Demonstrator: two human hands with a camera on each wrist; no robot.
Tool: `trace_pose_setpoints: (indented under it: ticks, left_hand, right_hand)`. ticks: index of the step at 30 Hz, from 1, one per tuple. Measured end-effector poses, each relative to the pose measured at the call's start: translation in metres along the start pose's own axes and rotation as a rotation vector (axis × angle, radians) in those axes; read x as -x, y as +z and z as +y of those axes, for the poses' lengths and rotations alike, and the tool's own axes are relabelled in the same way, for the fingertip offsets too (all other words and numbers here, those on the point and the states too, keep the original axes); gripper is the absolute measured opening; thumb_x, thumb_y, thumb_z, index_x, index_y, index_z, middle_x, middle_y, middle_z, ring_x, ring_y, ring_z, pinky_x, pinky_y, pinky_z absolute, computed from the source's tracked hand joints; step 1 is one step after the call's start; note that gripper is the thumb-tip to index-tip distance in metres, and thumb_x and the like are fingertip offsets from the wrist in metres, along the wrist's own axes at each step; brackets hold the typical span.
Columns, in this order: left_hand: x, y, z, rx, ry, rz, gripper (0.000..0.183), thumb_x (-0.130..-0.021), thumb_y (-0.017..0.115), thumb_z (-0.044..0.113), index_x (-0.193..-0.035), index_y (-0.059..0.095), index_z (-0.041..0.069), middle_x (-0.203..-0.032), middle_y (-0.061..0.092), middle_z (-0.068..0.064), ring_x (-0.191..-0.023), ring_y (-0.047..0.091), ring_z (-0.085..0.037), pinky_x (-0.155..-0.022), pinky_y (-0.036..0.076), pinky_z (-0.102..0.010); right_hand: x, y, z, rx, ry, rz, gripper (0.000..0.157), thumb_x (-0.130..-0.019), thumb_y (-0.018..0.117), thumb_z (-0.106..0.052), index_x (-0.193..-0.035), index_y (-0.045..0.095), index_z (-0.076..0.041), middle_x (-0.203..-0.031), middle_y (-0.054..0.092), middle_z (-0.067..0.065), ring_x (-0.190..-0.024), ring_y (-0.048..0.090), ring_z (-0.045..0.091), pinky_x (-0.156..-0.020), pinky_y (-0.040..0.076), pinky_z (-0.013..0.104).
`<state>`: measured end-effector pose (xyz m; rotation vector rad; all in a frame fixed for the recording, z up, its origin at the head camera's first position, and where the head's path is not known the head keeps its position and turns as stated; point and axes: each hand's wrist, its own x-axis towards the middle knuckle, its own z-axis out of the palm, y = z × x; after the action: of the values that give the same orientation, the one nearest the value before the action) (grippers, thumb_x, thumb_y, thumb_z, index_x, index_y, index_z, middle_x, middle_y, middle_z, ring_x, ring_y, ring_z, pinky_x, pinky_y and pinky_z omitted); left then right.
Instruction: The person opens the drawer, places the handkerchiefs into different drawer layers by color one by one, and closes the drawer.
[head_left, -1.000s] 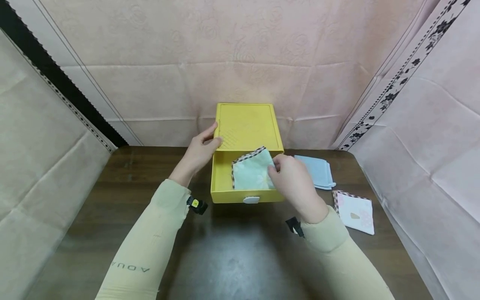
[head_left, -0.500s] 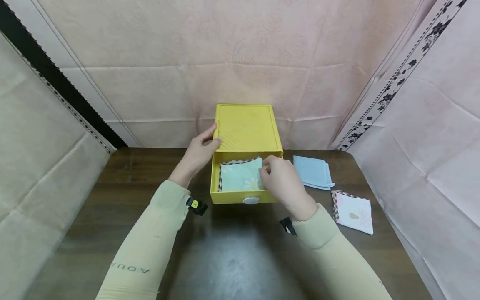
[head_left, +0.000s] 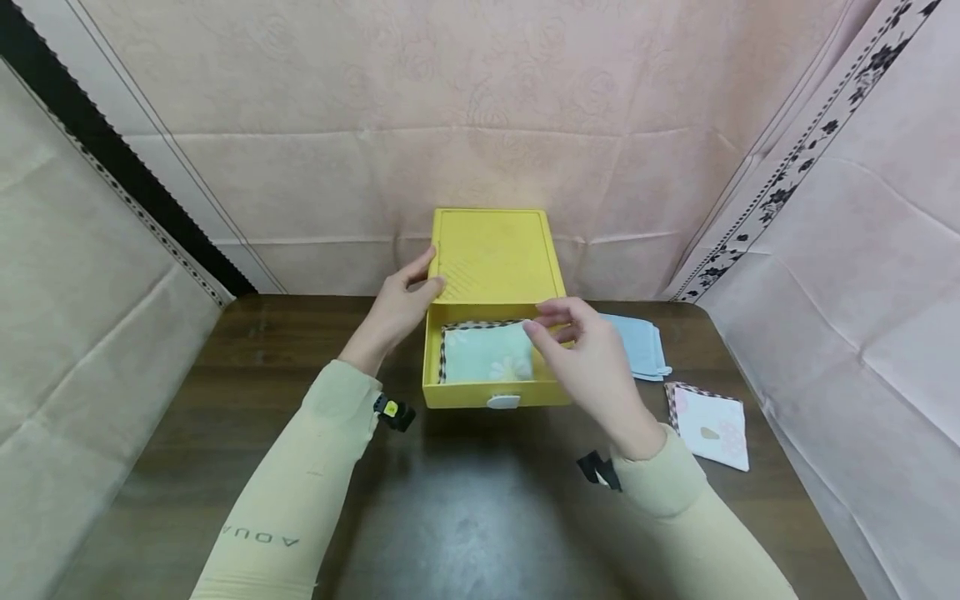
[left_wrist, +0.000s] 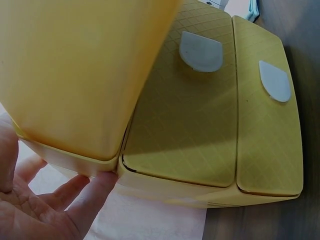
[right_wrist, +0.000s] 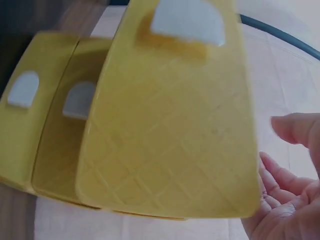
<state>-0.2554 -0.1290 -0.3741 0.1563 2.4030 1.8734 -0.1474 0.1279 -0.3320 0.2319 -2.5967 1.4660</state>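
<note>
One folded mint-green fabric square with checked trim (head_left: 480, 354) lies in the pulled-out yellow plastic drawer (head_left: 457, 396), immediately left of the nearer right hand (head_left: 592, 360), its longer side apparently crosswise; that hand, thumb and fingers parted, holds nothing. The left hand (head_left: 392, 315), fingers extended, touches the yellow plastic cabinet (head_left: 495, 254).

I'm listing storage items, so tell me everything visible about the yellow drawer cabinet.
The yellow drawer cabinet looks like plastic, with a flat, rimmed top and three stacked drawers. Their fronts carry an embossed diamond pattern and pale rounded tab pulls. The top drawer is pulled out, holding a mint-green cloth with checked trim; the lower two drawers look closed. It stands upright on the dark wooden table, and the left hand touches its left side.
</note>
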Motion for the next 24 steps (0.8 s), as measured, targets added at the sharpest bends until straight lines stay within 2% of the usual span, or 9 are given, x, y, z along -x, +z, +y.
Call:
trace_pose_setpoints:
  ticks: [3,6,13,16,20,24]
  left_hand:
    - [-0.001,0.001,0.0,-0.003,-0.003,-0.003,0.058,-0.097,0.057,0.04,-0.148,0.031,0.044,-0.152,0.035,0.004,-0.131,0.043,-0.016,-0.101,0.042,-0.035]
    - [-0.001,0.0,0.0,-0.006,-0.005,-0.006,0.058,-0.096,0.058,0.042,-0.147,0.031,0.045,-0.152,0.034,0.005,-0.131,0.042,-0.015,-0.101,0.042,-0.036]
    - [-0.003,-0.002,-0.001,-0.01,-0.017,-0.012,0.06,-0.096,0.057,0.041,-0.149,0.029,0.043,-0.153,0.032,0.005,-0.132,0.041,-0.016,-0.1,0.043,-0.036]
    - [-0.003,-0.002,-0.001,-0.02,-0.029,-0.015,0.06,-0.098,0.056,0.037,-0.151,0.028,0.039,-0.153,0.032,0.002,-0.132,0.041,-0.018,-0.1,0.043,-0.037]
    - [-0.004,-0.002,0.0,-0.034,-0.041,-0.014,0.06,-0.099,0.054,0.033,-0.153,0.026,0.034,-0.153,0.033,-0.001,-0.133,0.04,-0.02,-0.101,0.042,-0.038]
    - [-0.004,-0.001,0.0,-0.029,-0.039,-0.013,0.06,-0.098,0.055,0.036,-0.151,0.027,0.038,-0.152,0.034,0.001,-0.132,0.041,-0.018,-0.101,0.042,-0.037]
  right_hand:
    - [0.009,-0.007,0.002,-0.152,0.007,0.001,0.04,-0.086,0.073,-0.043,-0.116,0.063,-0.018,-0.102,0.066,0.0,-0.084,0.065,0.027,-0.064,0.057,0.04]
    - [0.018,-0.012,0.004,-0.228,0.006,-0.012,0.039,-0.086,0.073,-0.039,-0.114,0.063,-0.015,-0.1,0.066,0.004,-0.081,0.065,0.034,-0.062,0.057,0.043]
    - [0.035,-0.015,0.008,-0.291,-0.011,-0.04,0.029,-0.089,0.072,-0.026,-0.111,0.064,-0.009,-0.094,0.066,0.01,-0.076,0.064,0.036,-0.057,0.055,0.043]
    - [0.041,-0.014,0.01,-0.302,0.013,-0.066,0.03,-0.089,0.072,-0.026,-0.111,0.064,-0.008,-0.094,0.066,0.01,-0.076,0.064,0.037,-0.057,0.055,0.042]
    - [0.048,-0.011,0.014,-0.299,0.054,-0.103,0.033,-0.088,0.073,-0.03,-0.111,0.064,-0.008,-0.094,0.066,0.01,-0.074,0.064,0.032,-0.057,0.056,0.043]
    - [0.052,-0.007,0.017,-0.295,0.071,-0.117,0.03,-0.087,0.074,-0.031,-0.107,0.065,-0.01,-0.092,0.066,0.011,-0.072,0.065,0.028,-0.058,0.056,0.043]
